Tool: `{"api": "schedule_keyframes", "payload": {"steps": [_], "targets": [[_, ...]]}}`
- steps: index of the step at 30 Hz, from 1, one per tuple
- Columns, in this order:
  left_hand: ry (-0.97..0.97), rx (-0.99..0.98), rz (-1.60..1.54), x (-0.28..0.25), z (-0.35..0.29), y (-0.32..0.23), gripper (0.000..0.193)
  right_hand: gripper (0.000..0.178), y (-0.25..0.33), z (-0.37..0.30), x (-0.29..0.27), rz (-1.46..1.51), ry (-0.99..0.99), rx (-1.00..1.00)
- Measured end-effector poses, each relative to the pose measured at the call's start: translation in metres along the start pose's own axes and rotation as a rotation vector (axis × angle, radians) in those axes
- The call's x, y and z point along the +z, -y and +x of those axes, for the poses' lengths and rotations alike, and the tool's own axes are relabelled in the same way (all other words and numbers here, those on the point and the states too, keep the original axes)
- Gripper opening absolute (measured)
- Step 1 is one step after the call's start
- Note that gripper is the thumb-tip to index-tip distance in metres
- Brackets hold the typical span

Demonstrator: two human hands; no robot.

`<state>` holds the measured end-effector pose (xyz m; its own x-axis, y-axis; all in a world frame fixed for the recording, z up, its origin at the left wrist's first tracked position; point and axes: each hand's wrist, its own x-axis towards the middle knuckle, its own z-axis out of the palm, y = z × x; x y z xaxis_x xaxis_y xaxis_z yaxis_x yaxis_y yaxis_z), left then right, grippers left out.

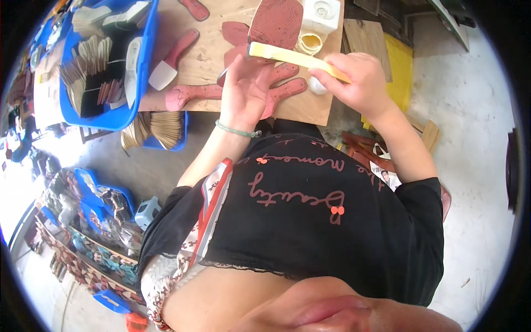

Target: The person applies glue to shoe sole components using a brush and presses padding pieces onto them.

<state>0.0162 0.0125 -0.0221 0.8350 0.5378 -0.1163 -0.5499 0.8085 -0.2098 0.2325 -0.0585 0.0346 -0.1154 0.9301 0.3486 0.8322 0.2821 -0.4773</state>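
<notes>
Held up over the table is a red paddle-shaped piece (275, 23) with a patterned face. The fingers of my left hand (247, 91) close at its lower edge, partly hidden, palm turned up. My right hand (357, 80) grips a flat pale-yellow stick-like tool (298, 57). Its far end reaches the paddle's lower edge, just above my left fingers; its tip is too small to make out. Under and beside my left hand lie several red handles (199, 94). A small open pot (310, 43) with a yellowish rim stands close by the tool.
A white container (322, 15) stands behind the pot, and a white round piece (317, 85) lies near the wooden table's (310, 110) front edge. A red-handled scraper (164, 73) lies to the left. Beyond it, a blue bin (145, 83) holds bundled pale pieces. Bristly bundles (166, 130) hang lower.
</notes>
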Motion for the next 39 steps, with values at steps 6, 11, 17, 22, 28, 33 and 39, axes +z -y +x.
{"api": "schedule_keyframes", "payload": {"steps": [6, 11, 17, 22, 28, 33, 39], "targets": [[-0.325, 0.195, 0.200, -0.015, -0.002, 0.000, 0.036, 0.027, 0.003, 0.025, -0.035, -0.137, -0.015, -0.018], [-0.517, 0.219, 0.142, -0.035, -0.003, -0.004, 0.039, 0.022, -0.005, 0.043, -0.063, -0.083, 0.138, 0.236], [-0.464, 0.192, 0.099, -0.031, 0.000, 0.000, 0.041, 0.024, -0.032, 0.034, -0.069, -0.120, -0.031, 0.299], [-0.241, 0.045, 0.066, -0.022, 0.004, 0.000, 0.042, 0.022, -0.008, 0.031, -0.068, 0.049, 0.002, 0.302], [-0.271, 0.020, 0.097, -0.002, 0.005, 0.008, 0.042, 0.021, -0.004, 0.039, -0.066, 0.069, 0.053, 0.253], [-0.381, 0.130, 0.019, -0.036, -0.003, -0.003, 0.041, 0.029, -0.027, 0.023, -0.071, -0.032, 0.080, 0.350], [-0.330, 0.223, -0.017, -0.036, -0.001, -0.012, 0.046, 0.029, -0.047, -0.001, -0.070, -0.067, 0.000, 0.432]]}}
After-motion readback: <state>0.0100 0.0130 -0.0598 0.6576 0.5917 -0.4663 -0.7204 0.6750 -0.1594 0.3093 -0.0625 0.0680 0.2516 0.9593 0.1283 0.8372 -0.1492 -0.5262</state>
